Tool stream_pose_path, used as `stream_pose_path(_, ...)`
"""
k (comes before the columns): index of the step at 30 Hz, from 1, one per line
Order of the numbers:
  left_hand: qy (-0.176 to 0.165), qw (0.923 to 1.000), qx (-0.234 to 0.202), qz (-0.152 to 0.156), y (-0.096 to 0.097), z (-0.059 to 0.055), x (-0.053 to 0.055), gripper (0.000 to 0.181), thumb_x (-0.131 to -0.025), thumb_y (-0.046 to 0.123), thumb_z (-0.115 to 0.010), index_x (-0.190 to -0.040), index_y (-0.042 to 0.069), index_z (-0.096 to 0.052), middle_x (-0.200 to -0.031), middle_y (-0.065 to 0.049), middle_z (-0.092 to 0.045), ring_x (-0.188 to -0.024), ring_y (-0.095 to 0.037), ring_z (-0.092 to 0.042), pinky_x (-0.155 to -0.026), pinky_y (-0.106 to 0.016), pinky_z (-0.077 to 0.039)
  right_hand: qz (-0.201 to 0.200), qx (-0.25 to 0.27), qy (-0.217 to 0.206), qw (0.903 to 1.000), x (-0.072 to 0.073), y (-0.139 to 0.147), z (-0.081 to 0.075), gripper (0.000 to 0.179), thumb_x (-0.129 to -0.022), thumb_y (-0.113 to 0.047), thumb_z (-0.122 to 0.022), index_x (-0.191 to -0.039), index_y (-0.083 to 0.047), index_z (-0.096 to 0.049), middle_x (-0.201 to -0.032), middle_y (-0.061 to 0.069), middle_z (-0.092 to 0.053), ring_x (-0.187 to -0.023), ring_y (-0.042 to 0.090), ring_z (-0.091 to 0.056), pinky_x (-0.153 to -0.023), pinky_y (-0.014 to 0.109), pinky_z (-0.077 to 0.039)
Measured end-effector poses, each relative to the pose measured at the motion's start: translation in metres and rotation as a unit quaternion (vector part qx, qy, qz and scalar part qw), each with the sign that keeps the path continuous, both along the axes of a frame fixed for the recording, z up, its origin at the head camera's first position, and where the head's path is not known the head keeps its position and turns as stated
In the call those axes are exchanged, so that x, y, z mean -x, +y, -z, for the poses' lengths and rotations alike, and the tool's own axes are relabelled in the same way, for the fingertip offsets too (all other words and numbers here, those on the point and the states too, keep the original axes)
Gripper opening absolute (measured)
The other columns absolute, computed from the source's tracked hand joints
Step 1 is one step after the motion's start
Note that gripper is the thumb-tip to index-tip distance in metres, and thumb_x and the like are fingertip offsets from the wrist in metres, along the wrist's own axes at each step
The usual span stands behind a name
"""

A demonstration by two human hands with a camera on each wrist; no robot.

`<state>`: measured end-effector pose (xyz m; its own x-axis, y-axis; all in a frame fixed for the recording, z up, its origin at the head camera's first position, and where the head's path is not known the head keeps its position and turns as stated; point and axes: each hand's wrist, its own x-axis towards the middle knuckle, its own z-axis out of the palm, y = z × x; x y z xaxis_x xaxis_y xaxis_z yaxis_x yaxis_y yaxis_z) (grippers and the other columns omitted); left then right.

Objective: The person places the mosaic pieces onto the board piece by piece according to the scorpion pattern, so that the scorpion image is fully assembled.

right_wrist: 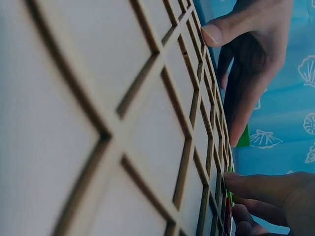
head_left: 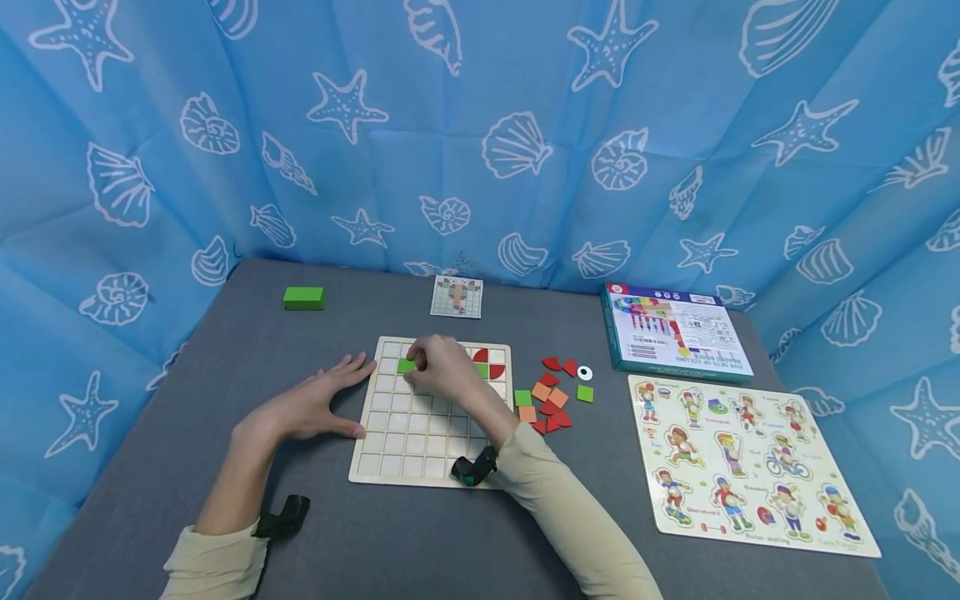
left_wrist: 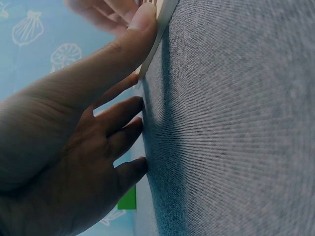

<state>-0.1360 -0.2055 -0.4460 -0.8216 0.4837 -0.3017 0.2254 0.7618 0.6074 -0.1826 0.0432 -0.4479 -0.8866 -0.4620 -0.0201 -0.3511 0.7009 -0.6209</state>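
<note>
Green tile [head_left: 403, 367]: I judge it light, stiff and hard to break, perhaps slippery on its smooth face; I'd take it by 2 opposite edges.
Grid board [head_left: 415, 422]: I expect it to be rigid and thin, light enough to slide if nudged, so best held at its rim.
Tile's look: flat, bright green, partly hidden by fingertips.
Board's look: pale wood-toned ridges around whitish square cells, with red and green pieces [head_left: 497, 371] at its upper right.
Tile's place: upper left of the board, just left of the frame's centre.
Board's place: lower middle of the frame, on the grey tabletop [head_left: 180, 442].
Right hand [head_left: 442, 367]: as far as I see, thumb and fingertips pinch the tile's right side.
Left hand [head_left: 311, 406]: fingers spread, thumb touching the board's left edge.
Loose pieces [head_left: 557, 398]: red, orange and green, right of the board.
</note>
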Motion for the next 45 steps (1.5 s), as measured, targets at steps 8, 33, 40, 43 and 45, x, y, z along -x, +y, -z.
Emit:
stream_pose_path(8,-0.001,1.0,0.008,0.0,0.0,0.0,-0.001,0.114,-0.084,0.042,-0.093,-0.172,0.009,-0.029,-0.18,-0.029,-0.015,-0.167,-0.056,-0.009,-0.13,-0.08,-0.011,-0.02,0.047,-0.008,0.9987,-0.004,0.015,-0.002,0.021,-0.097,-0.011,-0.081,-0.115,-0.001,-0.08,-0.093,0.012,-0.077,-0.077,0.013,-0.062,-0.07,0.023,-0.05)
stream_pose_path(33,-0.008,0.9997,0.017,-0.018,0.0,0.001,-0.002,0.114,-0.084,0.039,-0.094,-0.172,0.01,-0.028,-0.18,-0.03,-0.014,-0.167,-0.056,-0.012,-0.131,-0.08,-0.012,0.084,0.096,-0.054,0.9904,-0.027,0.16,-0.018,0.022,-0.101,-0.015,-0.077,-0.118,-0.001,-0.079,-0.099,0.012,-0.078,-0.085,0.018,-0.067,-0.072,0.023,-0.055)
stream_pose_path(40,-0.01,0.9996,0.022,-0.017,0.0,0.001,-0.001,0.114,-0.085,0.039,-0.094,-0.173,0.01,-0.027,-0.18,-0.029,-0.014,-0.167,-0.055,-0.013,-0.131,-0.08,-0.013,0.143,0.049,-0.024,0.9882,-0.022,0.193,-0.009,0.02,-0.1,-0.01,-0.077,-0.117,0.001,-0.079,-0.102,0.016,-0.08,-0.084,0.019,-0.07,-0.065,0.02,-0.054)
stream_pose_path(43,-0.013,0.9995,0.022,-0.017,0.001,0.0,-0.001,0.114,-0.085,0.039,-0.094,-0.173,0.01,-0.027,-0.18,-0.029,-0.014,-0.167,-0.055,-0.012,-0.131,-0.079,-0.012,0.162,0.025,-0.017,0.9863,-0.02,0.201,-0.006,0.021,-0.1,-0.009,-0.077,-0.117,0.002,-0.078,-0.102,0.018,-0.079,-0.082,0.02,-0.069,-0.064,0.021,-0.052)
stream_pose_path(45,-0.013,0.9996,0.021,-0.017,0.001,-0.001,-0.001,0.114,-0.085,0.039,-0.094,-0.173,0.01,-0.027,-0.18,-0.029,-0.014,-0.167,-0.055,-0.013,-0.131,-0.079,-0.012,0.173,0.009,-0.018,0.9848,-0.018,0.204,-0.003,0.022,-0.099,-0.01,-0.077,-0.117,0.003,-0.078,-0.101,0.018,-0.079,-0.081,0.019,-0.068,-0.064,0.023,-0.052)
